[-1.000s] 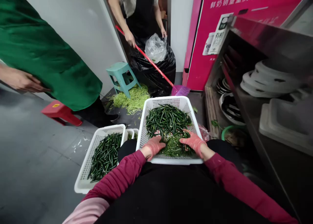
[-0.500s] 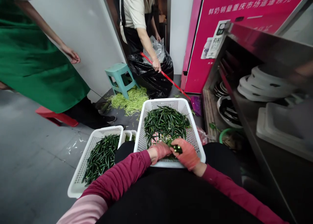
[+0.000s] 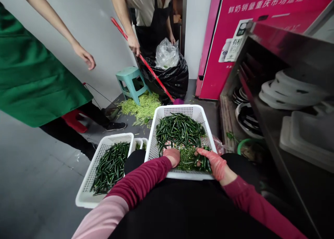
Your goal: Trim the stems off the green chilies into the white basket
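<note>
A white perforated basket (image 3: pixel 150 141) rests on my lap, with long dark green peppers (image 3: pixel 180 129) in its far part and small green stem bits (image 3: pixel 187 159) nearer me. My left hand (image 3: pixel 172 155), in a thin reddish glove, is down inside the basket at the left of the stem bits; its fingers are hidden. At the basket's right side my right hand (image 3: pixel 214 160), gloved alike, has its fingers around a bunch of peppers (image 3: pixel 204 161). A second white basket (image 3: pixel 85 186) with more peppers stands to the left.
A person in a green apron (image 3: pixel 39 75) stands at the left. Another person holds a red-handled broom (image 3: pixel 153 73) and a black bag (image 3: pixel 180 79). Behind the baskets are a teal stool (image 3: pixel 129 73) and green scraps (image 3: pixel 142 108). A metal shelf (image 3: pixel 263 117) with dishes stands right.
My hands have moved apart, the right one rightward with peppers, showing the stem bits between them. The broom has swung left, and the person in green has shifted right.
</note>
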Action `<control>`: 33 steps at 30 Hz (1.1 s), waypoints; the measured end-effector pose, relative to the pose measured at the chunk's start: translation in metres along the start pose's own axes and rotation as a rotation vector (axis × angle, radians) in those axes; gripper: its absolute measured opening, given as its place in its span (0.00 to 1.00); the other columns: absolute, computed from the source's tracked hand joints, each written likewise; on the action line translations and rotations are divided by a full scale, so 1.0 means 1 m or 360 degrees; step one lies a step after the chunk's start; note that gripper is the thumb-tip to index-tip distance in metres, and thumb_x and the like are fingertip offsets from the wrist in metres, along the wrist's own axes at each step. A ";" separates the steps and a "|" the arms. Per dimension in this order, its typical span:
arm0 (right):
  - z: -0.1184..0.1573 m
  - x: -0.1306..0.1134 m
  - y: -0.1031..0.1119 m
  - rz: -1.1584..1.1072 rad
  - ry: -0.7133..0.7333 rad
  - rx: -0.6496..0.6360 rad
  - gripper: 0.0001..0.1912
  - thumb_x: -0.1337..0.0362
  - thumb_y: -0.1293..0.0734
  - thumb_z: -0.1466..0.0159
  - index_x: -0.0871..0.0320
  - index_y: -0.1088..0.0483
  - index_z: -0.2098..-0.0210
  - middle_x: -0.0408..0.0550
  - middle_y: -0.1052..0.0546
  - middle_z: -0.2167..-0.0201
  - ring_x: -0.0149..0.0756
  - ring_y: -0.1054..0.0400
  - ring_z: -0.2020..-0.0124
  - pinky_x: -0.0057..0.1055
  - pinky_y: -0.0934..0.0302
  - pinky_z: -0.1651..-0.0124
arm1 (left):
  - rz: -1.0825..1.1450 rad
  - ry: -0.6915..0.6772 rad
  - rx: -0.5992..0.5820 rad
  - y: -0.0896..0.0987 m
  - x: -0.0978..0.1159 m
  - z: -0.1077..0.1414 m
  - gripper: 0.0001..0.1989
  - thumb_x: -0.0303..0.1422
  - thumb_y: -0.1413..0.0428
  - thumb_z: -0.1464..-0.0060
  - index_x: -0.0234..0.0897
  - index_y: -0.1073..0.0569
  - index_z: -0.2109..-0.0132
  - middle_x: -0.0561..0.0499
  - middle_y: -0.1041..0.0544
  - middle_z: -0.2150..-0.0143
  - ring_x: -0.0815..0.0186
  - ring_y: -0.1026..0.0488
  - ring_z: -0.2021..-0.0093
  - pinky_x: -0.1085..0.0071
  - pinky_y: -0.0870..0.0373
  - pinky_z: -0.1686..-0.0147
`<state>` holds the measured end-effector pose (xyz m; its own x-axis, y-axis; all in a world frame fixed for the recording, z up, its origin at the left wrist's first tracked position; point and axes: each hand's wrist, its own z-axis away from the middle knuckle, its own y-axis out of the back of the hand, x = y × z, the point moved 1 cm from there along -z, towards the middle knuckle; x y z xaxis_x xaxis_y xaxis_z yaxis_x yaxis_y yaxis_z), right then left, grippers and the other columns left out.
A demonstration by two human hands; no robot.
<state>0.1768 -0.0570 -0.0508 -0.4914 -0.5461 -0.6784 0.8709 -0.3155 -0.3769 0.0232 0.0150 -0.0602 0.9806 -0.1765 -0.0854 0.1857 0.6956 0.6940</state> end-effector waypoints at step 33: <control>-0.007 0.006 -0.002 -0.0079 -0.0078 0.0095 0.18 0.64 0.30 0.55 0.60 0.30 0.65 0.44 0.25 0.78 0.33 0.33 0.81 0.29 0.38 0.80 | 0.0268 -0.0324 0.0282 0.017 0.022 -0.031 0.15 0.38 0.52 0.49 0.37 0.26 0.59 0.43 0.25 0.58 0.60 0.29 0.56 0.71 0.35 0.61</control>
<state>0.1723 -0.0537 -0.0586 -0.5351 -0.5657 -0.6274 0.8441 -0.3881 -0.3700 0.0500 0.0446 -0.0721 0.9605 -0.2173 0.1739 -0.0098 0.5981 0.8014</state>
